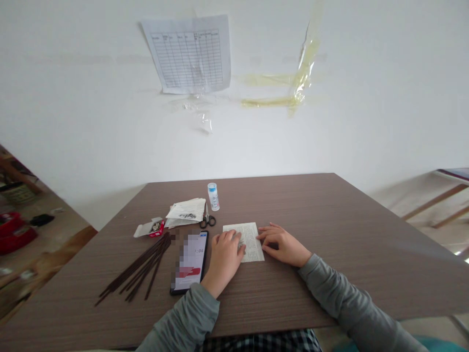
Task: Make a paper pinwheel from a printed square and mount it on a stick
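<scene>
From where I'm standing, the printed sheet (253, 240) lies on the tabletop (330, 220), text too tiny to read. Left hand (226, 252) rests on it, fingers loosely apart; right hand (286, 246) has bent fingers at its right edge, can't tell if pinching. Phone (194, 256) left of it reads ":06".

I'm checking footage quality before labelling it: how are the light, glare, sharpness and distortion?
Head view: soft, fairly even light on the wall, with bright glints on the yellowish tape; the table looks stretched toward the lower corners; square pixel blocks cover part of the phone; print on the sheet under the left hand is too small to read.
</scene>
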The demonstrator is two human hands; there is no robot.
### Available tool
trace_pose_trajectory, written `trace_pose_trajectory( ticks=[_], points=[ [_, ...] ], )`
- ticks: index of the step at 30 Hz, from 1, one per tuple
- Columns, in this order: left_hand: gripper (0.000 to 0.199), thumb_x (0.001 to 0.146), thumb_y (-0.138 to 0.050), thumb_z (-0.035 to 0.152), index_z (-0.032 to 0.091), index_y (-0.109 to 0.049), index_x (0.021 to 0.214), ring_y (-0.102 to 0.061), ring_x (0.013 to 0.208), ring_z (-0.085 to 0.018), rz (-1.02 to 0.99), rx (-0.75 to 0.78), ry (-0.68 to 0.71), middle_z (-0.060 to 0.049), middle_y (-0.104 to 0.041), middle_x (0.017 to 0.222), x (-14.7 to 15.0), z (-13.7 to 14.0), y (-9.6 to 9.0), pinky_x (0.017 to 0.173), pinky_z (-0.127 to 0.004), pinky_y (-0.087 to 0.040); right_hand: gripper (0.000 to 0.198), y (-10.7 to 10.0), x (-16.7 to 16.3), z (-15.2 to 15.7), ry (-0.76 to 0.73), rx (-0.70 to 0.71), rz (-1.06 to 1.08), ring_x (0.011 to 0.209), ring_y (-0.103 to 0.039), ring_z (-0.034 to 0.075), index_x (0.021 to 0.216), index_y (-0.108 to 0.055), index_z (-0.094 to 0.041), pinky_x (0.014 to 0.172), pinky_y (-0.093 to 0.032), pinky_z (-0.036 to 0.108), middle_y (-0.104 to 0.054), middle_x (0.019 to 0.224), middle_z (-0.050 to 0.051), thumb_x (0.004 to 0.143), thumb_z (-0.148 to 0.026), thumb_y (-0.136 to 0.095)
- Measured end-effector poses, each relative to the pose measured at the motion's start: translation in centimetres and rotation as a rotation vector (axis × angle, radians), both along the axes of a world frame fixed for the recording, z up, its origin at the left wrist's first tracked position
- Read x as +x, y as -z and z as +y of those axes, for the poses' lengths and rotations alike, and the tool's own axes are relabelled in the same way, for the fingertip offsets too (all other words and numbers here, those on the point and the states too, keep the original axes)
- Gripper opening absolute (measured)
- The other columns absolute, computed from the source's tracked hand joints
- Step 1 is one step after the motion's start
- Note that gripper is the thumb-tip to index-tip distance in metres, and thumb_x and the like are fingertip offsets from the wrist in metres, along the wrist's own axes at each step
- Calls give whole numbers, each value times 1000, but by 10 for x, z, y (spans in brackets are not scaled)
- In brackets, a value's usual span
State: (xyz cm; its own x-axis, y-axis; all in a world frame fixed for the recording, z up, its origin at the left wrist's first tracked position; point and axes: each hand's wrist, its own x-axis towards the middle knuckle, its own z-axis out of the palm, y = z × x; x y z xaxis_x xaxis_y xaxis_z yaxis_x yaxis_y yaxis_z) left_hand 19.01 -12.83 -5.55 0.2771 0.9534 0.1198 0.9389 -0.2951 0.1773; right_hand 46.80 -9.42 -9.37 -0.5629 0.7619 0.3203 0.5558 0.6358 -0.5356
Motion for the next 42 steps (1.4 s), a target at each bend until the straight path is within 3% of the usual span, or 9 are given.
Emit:
trace_pose_trajectory(
  ticks=[4,7,11,16,21,26,32,37,42],
  points=[
    [54,127,-65,18,25,-81,179,-69,182,-39,5,-50,63,-16,-76,191,0,4,10,156,-76,-49,27,-3,-1,-3,42,35,-18,150,-92,40,122,-102,-37,149,-60,67,-102,132,9,116,-27,-78],
    [58,127,-60,16,27,-79,182,-66,185,-41,15,-66,112,-16,-73,193,-1,4,15,155,-83,-46,42,-4,-4,-7,76,63,-49,156,-89,39,144,-102,-38,145,-65,60,-97,156,10,116,-27,-72],
    [60,126,-58,15,33,-83,177,-68,181,-44,21,-21,128,-14,-77,190,-3,1,16,151,-88,-48,58,-2,-9,-9,55,51,-103,168,-81,40,168,-92,-32,151,-60,62,-87,177,12,114,-25,-74],
    [42,122,-71,16,29,-91,157,-79,166,-41,9,49,99,-15,-88,168,-12,-3,12,153,-87,-46,49,-8,-10,-16,84,49,-162,156,-88,41,161,-97,-37,150,-60,63,-91,171,8,116,-29,-78],
    [35,124,-72,19,28,-92,150,-88,150,-38,-15,68,105,-13,-93,155,-28,-7,13,158,-83,-43,41,-10,1,-23,73,35,-173,153,-88,40,155,-98,-39,148,-60,60,-91,170,6,117,-35,-82],
    [40,123,-73,20,26,-92,158,-89,153,-36,-36,80,179,-14,-93,163,-45,-9,23,158,-75,-48,43,2,14,-17,9,12,-130,155,-87,41,158,-96,-35,147,-59,69,-91,170,12,115,-36,-92],
    [41,120,-82,34,29,-90,160,-85,162,-41,-73,97,243,-14,-89,174,-55,-8,36,152,-79,-56,38,11,15,-8,3,26,-98,151,-87,41,152,-98,-31,138,-65,66,-93,163,15,114,-30,-98],
    [42,122,-83,43,27,-90,161,-83,166,-43,-69,55,248,-17,-87,176,-54,-8,34,153,-79,-54,34,12,16,-8,16,17,-82,151,-88,40,151,-99,-34,143,-63,61,-94,163,12,118,-28,-94],
    [49,118,-93,52,29,-91,161,-82,167,-45,-80,33,248,-17,-87,175,-55,-6,27,154,-79,-52,28,16,17,-5,15,41,-59,147,-92,36,149,-99,-35,148,-59,68,-96,159,11,126,-31,-83]
  ],
)
